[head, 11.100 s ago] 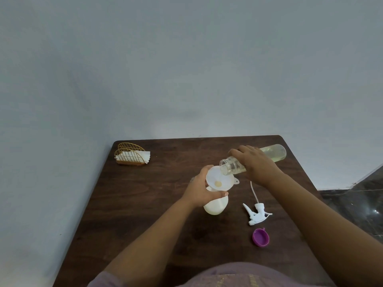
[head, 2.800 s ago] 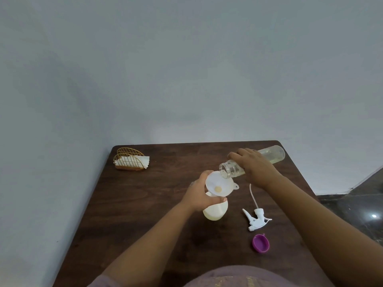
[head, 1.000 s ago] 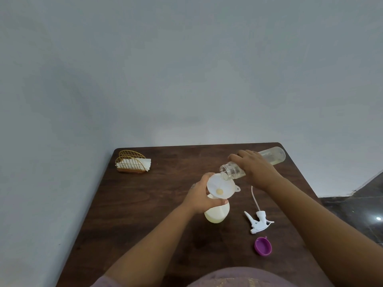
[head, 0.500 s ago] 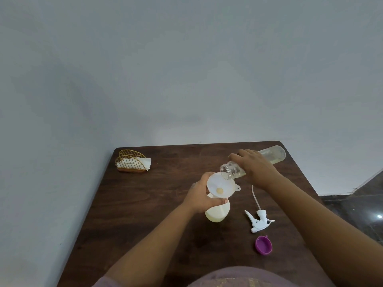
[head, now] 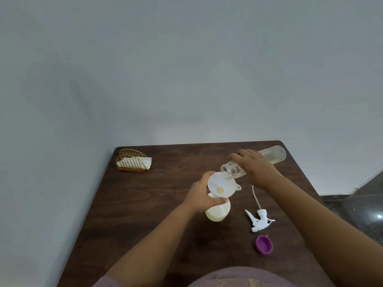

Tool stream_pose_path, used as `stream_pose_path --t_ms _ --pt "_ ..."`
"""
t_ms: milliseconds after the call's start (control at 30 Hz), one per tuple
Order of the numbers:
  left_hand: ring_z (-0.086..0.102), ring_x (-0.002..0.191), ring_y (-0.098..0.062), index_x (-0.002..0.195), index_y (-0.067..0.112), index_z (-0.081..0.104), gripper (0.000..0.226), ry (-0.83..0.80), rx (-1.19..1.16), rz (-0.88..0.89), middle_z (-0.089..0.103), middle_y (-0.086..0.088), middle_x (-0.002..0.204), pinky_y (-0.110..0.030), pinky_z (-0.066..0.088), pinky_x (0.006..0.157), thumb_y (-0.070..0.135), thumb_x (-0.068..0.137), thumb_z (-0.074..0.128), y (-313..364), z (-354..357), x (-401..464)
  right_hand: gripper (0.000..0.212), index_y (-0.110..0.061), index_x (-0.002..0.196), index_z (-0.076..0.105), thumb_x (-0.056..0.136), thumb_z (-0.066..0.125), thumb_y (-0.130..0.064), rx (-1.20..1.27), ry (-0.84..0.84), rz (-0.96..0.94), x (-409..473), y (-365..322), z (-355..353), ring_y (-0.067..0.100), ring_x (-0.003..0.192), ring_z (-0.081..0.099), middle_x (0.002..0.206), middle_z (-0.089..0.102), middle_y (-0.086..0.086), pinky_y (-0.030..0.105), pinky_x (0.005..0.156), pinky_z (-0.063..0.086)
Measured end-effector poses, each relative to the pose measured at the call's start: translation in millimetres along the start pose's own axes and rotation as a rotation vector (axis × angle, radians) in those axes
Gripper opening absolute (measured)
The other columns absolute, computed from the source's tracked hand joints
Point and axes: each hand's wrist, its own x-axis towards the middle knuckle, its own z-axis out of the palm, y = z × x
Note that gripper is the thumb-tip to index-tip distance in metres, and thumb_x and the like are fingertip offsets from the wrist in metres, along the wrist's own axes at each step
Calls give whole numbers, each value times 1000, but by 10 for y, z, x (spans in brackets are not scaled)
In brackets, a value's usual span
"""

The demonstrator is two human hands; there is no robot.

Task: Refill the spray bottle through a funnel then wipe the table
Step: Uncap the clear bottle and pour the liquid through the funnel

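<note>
A pale yellow spray bottle [head: 218, 212] stands on the dark wooden table [head: 145, 204] with a white funnel [head: 221, 186] set in its neck. My left hand [head: 200, 196] grips the bottle's neck just under the funnel. My right hand [head: 253, 168] holds a clear refill bottle [head: 271, 155] tipped almost flat, its open mouth over the funnel's rim. Pale yellowish liquid lies in the refill bottle's far end. The white trigger sprayer head [head: 260, 220] with its dip tube lies on the table to the right.
A purple cap [head: 263, 244] lies near the front right, below the sprayer head. A gold wire holder with white napkins [head: 132, 162] stands at the table's far left corner. A grey wall runs behind and along the left edge. Dark floor shows at right.
Both hands keep their hold and the refill bottle stays tipped over the funnel. Only the view has shifted slightly.
</note>
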Motion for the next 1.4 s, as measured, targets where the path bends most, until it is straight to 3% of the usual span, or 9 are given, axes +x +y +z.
stream_pose_path --t_ms 233,733,1400 --pt "49 121 -13 139 38 33 88 1 6 7 49 13 134 -35 48 99 44 68 84 11 6 1 43 -22 119 54 79 64 -11 -4 -5 -4 8 10 -6 22 100 53 107 57 1 28 87 34" --pt "48 123 -16 138 40 32 89 -11 28 -1 49 12 135 -41 49 100 49 66 83 30 -14 -5 46 -22 121 53 79 63 -8 -2 -10 -13 29 27 -15 22 101 53 107 57 1 29 89 35" --pt "49 124 -18 139 34 35 84 2 19 27 52 9 135 -44 48 101 39 70 83 18 -42 -9 44 -19 118 56 76 63 -7 -6 6 -22 25 66 49 25 94 55 100 58 3 32 85 38"
